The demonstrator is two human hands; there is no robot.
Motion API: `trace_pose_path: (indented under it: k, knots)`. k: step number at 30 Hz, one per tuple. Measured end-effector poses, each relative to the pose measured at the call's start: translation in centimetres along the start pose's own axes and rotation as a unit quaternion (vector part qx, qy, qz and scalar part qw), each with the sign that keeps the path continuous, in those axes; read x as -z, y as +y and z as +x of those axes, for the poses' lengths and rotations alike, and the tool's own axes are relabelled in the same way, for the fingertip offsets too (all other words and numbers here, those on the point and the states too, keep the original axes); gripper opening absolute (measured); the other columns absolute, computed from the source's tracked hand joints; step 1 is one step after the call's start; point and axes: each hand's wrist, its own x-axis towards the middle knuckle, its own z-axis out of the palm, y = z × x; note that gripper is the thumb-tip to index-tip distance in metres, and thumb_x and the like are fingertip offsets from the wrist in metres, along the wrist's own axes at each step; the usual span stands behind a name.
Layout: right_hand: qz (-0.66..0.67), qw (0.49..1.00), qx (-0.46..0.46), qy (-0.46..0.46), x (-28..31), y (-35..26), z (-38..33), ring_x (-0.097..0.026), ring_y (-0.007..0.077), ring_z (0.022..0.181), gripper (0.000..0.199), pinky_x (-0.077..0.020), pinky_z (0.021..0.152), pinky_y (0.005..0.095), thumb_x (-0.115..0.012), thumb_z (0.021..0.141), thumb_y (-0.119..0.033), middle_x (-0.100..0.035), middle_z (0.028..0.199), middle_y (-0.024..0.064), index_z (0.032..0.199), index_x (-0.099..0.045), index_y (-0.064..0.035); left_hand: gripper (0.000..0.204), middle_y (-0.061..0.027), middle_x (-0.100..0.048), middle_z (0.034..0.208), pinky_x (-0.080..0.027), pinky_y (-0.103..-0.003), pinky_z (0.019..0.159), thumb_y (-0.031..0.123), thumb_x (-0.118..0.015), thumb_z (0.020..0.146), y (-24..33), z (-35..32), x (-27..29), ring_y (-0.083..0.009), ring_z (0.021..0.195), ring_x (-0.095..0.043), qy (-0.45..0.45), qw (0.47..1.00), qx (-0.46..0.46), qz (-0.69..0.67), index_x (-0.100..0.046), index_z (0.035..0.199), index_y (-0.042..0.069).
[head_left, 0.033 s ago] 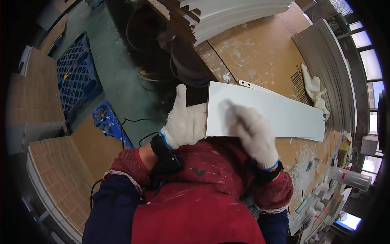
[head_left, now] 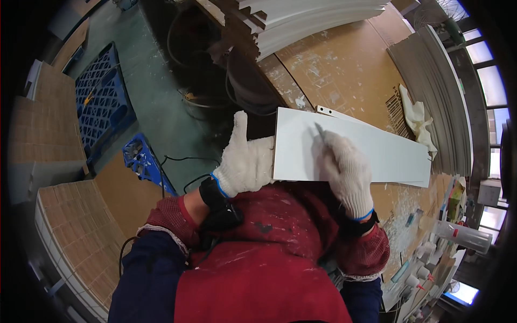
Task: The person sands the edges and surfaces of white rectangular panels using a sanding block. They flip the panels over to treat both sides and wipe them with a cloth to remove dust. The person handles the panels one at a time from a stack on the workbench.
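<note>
A long white panel [head_left: 377, 148] lies across the near edge of the workbench, its left end reaching past the bench. Against that end rests my left hand [head_left: 242, 164], in a white knit glove. Its thumb stands out away from the panel and the fingers lie straight along or under the edge; their tips are hidden. Over the panel's left half, my gloved right hand [head_left: 347, 167] is closed round a small thin grey pointed tool [head_left: 319, 128]. The tool's tip points away from me, near the panel's face; its kind cannot be made out.
Another white strip with two holes [head_left: 325, 111] lies behind the panel. Stacked white boards [head_left: 318, 19] stand at the back, grey-edged sheets [head_left: 433, 102] at the right beside a crumpled cloth [head_left: 416, 116]. A blue plastic pallet [head_left: 99, 97] and a cable [head_left: 188, 159] are on the left.
My right hand has shifted slightly right along the panel, and the tool's tip now shows more clearly. My left hand and the panel have stayed in place.
</note>
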Motion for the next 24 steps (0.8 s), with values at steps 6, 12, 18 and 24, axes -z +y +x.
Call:
trace_pose_path:
  k: [6, 12, 18, 24]
  knots:
    - [-0.057, 0.953, 0.198, -0.224, -1.5, -5.9, -1.9, -0.064, 0.0222, 0.057, 0.014, -0.051, 0.047, 0.034, -0.055, 0.083, -0.013, -0.059, 0.069, 0.0047, 0.097, -0.054, -0.0105, 0.122, -0.0194, -0.037, 0.15, -0.034, -0.042, 0.11, 0.092, -0.028, 0.074, -1.0, 1.4, -4.1, -0.0314, 0.136, -0.04, 0.174, 0.98, -0.035, 0.089, -0.026, 0.148, -0.005]
    - [0.208, 0.968, -0.141, 0.025, 1.0, 2.7, -1.9, -0.067, 0.0265, 0.078, 0.033, -0.0522, 0.069, 0.0327, -0.059, 0.085, -0.006, -0.067, 0.091, 0.0121, 0.118, -0.064, -0.0086, 0.105, -0.0198, -0.042, 0.146, -0.039, -0.045, 0.106, 0.08, -0.032, 0.085, -0.8, 0.7, -3.3, -0.032, 0.131, -0.045, 0.139, 0.981, -0.023, 0.134, -0.029, 0.146, -0.004]
    - [-0.205, 0.93, -0.304, 0.014, 2.6, 5.1, 2.7, -0.066, 0.0409, 0.085, 0.025, -0.0519, 0.072, 0.0485, -0.05, 0.095, -0.025, -0.067, 0.088, 0.0223, 0.108, -0.061, -0.0066, 0.078, -0.0171, -0.05, 0.135, -0.055, -0.044, 0.09, 0.025, -0.069, 0.087, -1.8, 1.6, -6.7, -0.029, 0.117, -0.057, 0.204, 0.891, -0.022, 0.404, -0.026, 0.146, -0.003]
    - [-0.199, 0.888, -0.408, -0.079, 2.9, 5.3, 3.2, -0.064, 0.0416, 0.098, 0.037, -0.0494, 0.082, 0.0485, -0.05, 0.096, -0.034, -0.066, 0.102, 0.0262, 0.118, -0.056, -0.005, 0.082, -0.0161, -0.05, 0.132, -0.057, -0.042, 0.085, 0.019, -0.072, 0.083, -1.5, 1.7, -6.8, -0.0259, 0.117, -0.056, 0.242, 0.851, 0.006, 0.466, -0.024, 0.147, -0.002]
